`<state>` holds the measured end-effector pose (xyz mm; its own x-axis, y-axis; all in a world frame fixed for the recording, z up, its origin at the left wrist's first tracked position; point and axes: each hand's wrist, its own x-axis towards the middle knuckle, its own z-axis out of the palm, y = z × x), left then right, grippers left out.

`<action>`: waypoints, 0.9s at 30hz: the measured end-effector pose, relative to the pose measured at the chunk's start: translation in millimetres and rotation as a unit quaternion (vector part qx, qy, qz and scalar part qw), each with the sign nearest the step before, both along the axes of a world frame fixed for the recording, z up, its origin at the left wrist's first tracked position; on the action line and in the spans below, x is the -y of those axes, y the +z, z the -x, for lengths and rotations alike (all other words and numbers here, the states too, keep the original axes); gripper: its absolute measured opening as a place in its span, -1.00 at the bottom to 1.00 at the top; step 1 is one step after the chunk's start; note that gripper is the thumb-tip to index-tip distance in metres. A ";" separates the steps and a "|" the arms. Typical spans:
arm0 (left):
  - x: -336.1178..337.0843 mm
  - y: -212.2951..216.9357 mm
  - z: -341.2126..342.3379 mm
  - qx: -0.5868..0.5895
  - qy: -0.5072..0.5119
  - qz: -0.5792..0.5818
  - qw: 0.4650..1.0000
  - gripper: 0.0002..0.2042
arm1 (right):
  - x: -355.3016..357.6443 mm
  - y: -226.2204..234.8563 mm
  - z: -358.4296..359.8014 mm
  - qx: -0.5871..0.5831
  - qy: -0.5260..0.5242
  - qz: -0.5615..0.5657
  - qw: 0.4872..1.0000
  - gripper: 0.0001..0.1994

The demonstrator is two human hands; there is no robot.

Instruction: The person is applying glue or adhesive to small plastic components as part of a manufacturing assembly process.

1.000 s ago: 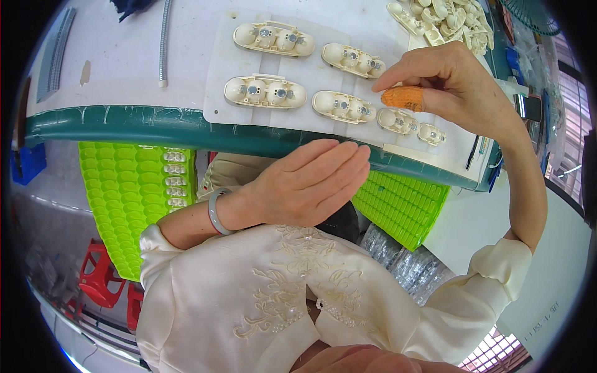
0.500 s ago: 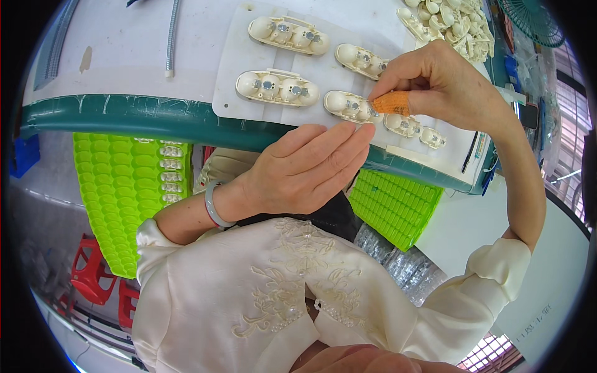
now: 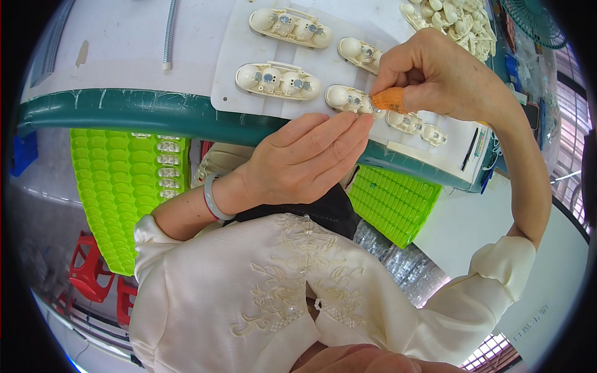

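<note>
So that the domed cream shell (image 3: 347, 98) at my one o'clock won't slide on the white board (image 3: 224, 81), my left hand (image 3: 305, 160) seemingly braces its near rim, fingers flat together; my right hand (image 3: 440, 76) pinches at its four o'clock end, on what I can't tell.

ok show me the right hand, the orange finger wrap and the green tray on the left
Right hand (image 3: 443, 72): head view, middle of hand
Orange finger wrap (image 3: 390, 99): head view, its middle
Green tray (image 3: 111, 198): head view, bare cells

Row of dark characters (image 3: 532, 323) running slantwise near lower edge of white panel (image 3: 563, 267), appearing too blurred for sure reading.
</note>
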<state>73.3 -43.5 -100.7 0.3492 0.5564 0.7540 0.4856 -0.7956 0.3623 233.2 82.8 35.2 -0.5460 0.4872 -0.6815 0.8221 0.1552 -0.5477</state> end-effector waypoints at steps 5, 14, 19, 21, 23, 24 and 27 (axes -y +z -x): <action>0.5 -0.5 1.2 -0.001 0.000 -0.006 1.000 -0.76 | 0.2 3.5 7.0 0.022 -0.007 0.013 1.000 -0.90; 0.3 -1.3 4.9 -0.010 -0.007 -0.021 1.000 -0.74 | -2.4 12.4 17.4 0.092 -0.041 0.043 0.994 -0.93; 1.2 -2.5 6.1 -0.009 -0.005 -0.020 1.000 -0.74 | -1.3 11.8 18.6 0.043 -0.022 0.025 0.999 -0.92; 1.8 -3.0 6.2 -0.008 -0.002 -0.025 1.000 -0.74 | -1.6 12.0 19.6 0.062 -0.023 0.028 0.997 -0.92; 2.0 -3.5 6.0 -0.009 -0.001 -0.023 1.000 -0.75 | -2.6 13.4 20.2 0.068 -0.026 0.035 0.997 -0.91; 1.9 -3.6 5.7 -0.006 -0.002 -0.023 1.000 -0.75 | -3.2 14.6 20.5 0.087 -0.033 0.040 0.995 -0.91; 1.7 -3.6 6.4 -0.006 -0.009 -0.021 1.000 -0.75 | -2.9 15.9 21.2 0.075 -0.042 0.040 0.995 -0.90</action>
<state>67.0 -45.2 -104.3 0.3674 0.5176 0.7727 0.4752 -0.8187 0.3225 212.0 85.7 51.1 -0.3940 0.4673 -0.7914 0.9043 0.0431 -0.4248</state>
